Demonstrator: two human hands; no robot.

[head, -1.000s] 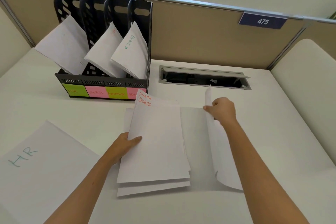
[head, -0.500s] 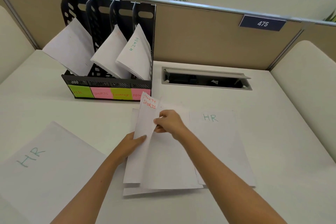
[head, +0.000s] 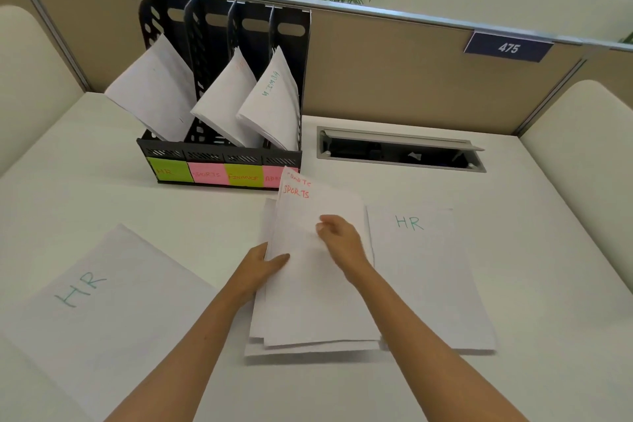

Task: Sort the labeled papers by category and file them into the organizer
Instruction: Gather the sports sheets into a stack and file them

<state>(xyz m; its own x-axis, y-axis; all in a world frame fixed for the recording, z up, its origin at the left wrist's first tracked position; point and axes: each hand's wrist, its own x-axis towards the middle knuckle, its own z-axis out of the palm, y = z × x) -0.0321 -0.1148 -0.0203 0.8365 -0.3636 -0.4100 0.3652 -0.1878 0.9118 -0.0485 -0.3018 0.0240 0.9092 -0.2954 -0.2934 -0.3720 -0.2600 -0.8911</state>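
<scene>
At the centre of the white desk (head: pixel 513 284), the left hand (head: pixel 262 265) pinches the left edge of a white paper sheet headed SPORTS in red (head: pixel 308 284), thumb on top and the other digits hidden beneath. The right hand (head: pixel 342 240) rests on the same sheet's upper half, fingers curled at its surface; whether it has pinched the paper cannot be told. This sheet tops a loose stack of white papers (head: pixel 260 346), with a second red-lettered sheet (head: pixel 298 178) peeking from behind its far edge.

The sheet's long axis runs from the near desk edge toward the far one, its heading end almost touching the black four-slot file organizer (head: pixel 219 147) at the far-left part of the desk. By the coloured sticky notes on the organizer's front, the pink SPORTS label (head: pixel 207 175) marks the second slot from the left, which lies up and left of the grip, and the left hand appears the nearer. That slot looks empty; the other three hold papers.

Two white sheets marked HR in green lie flat, one (head: pixel 421 267) just right of the stack and one (head: pixel 102 312) toward the near-left corner, both not yet filed.
</scene>
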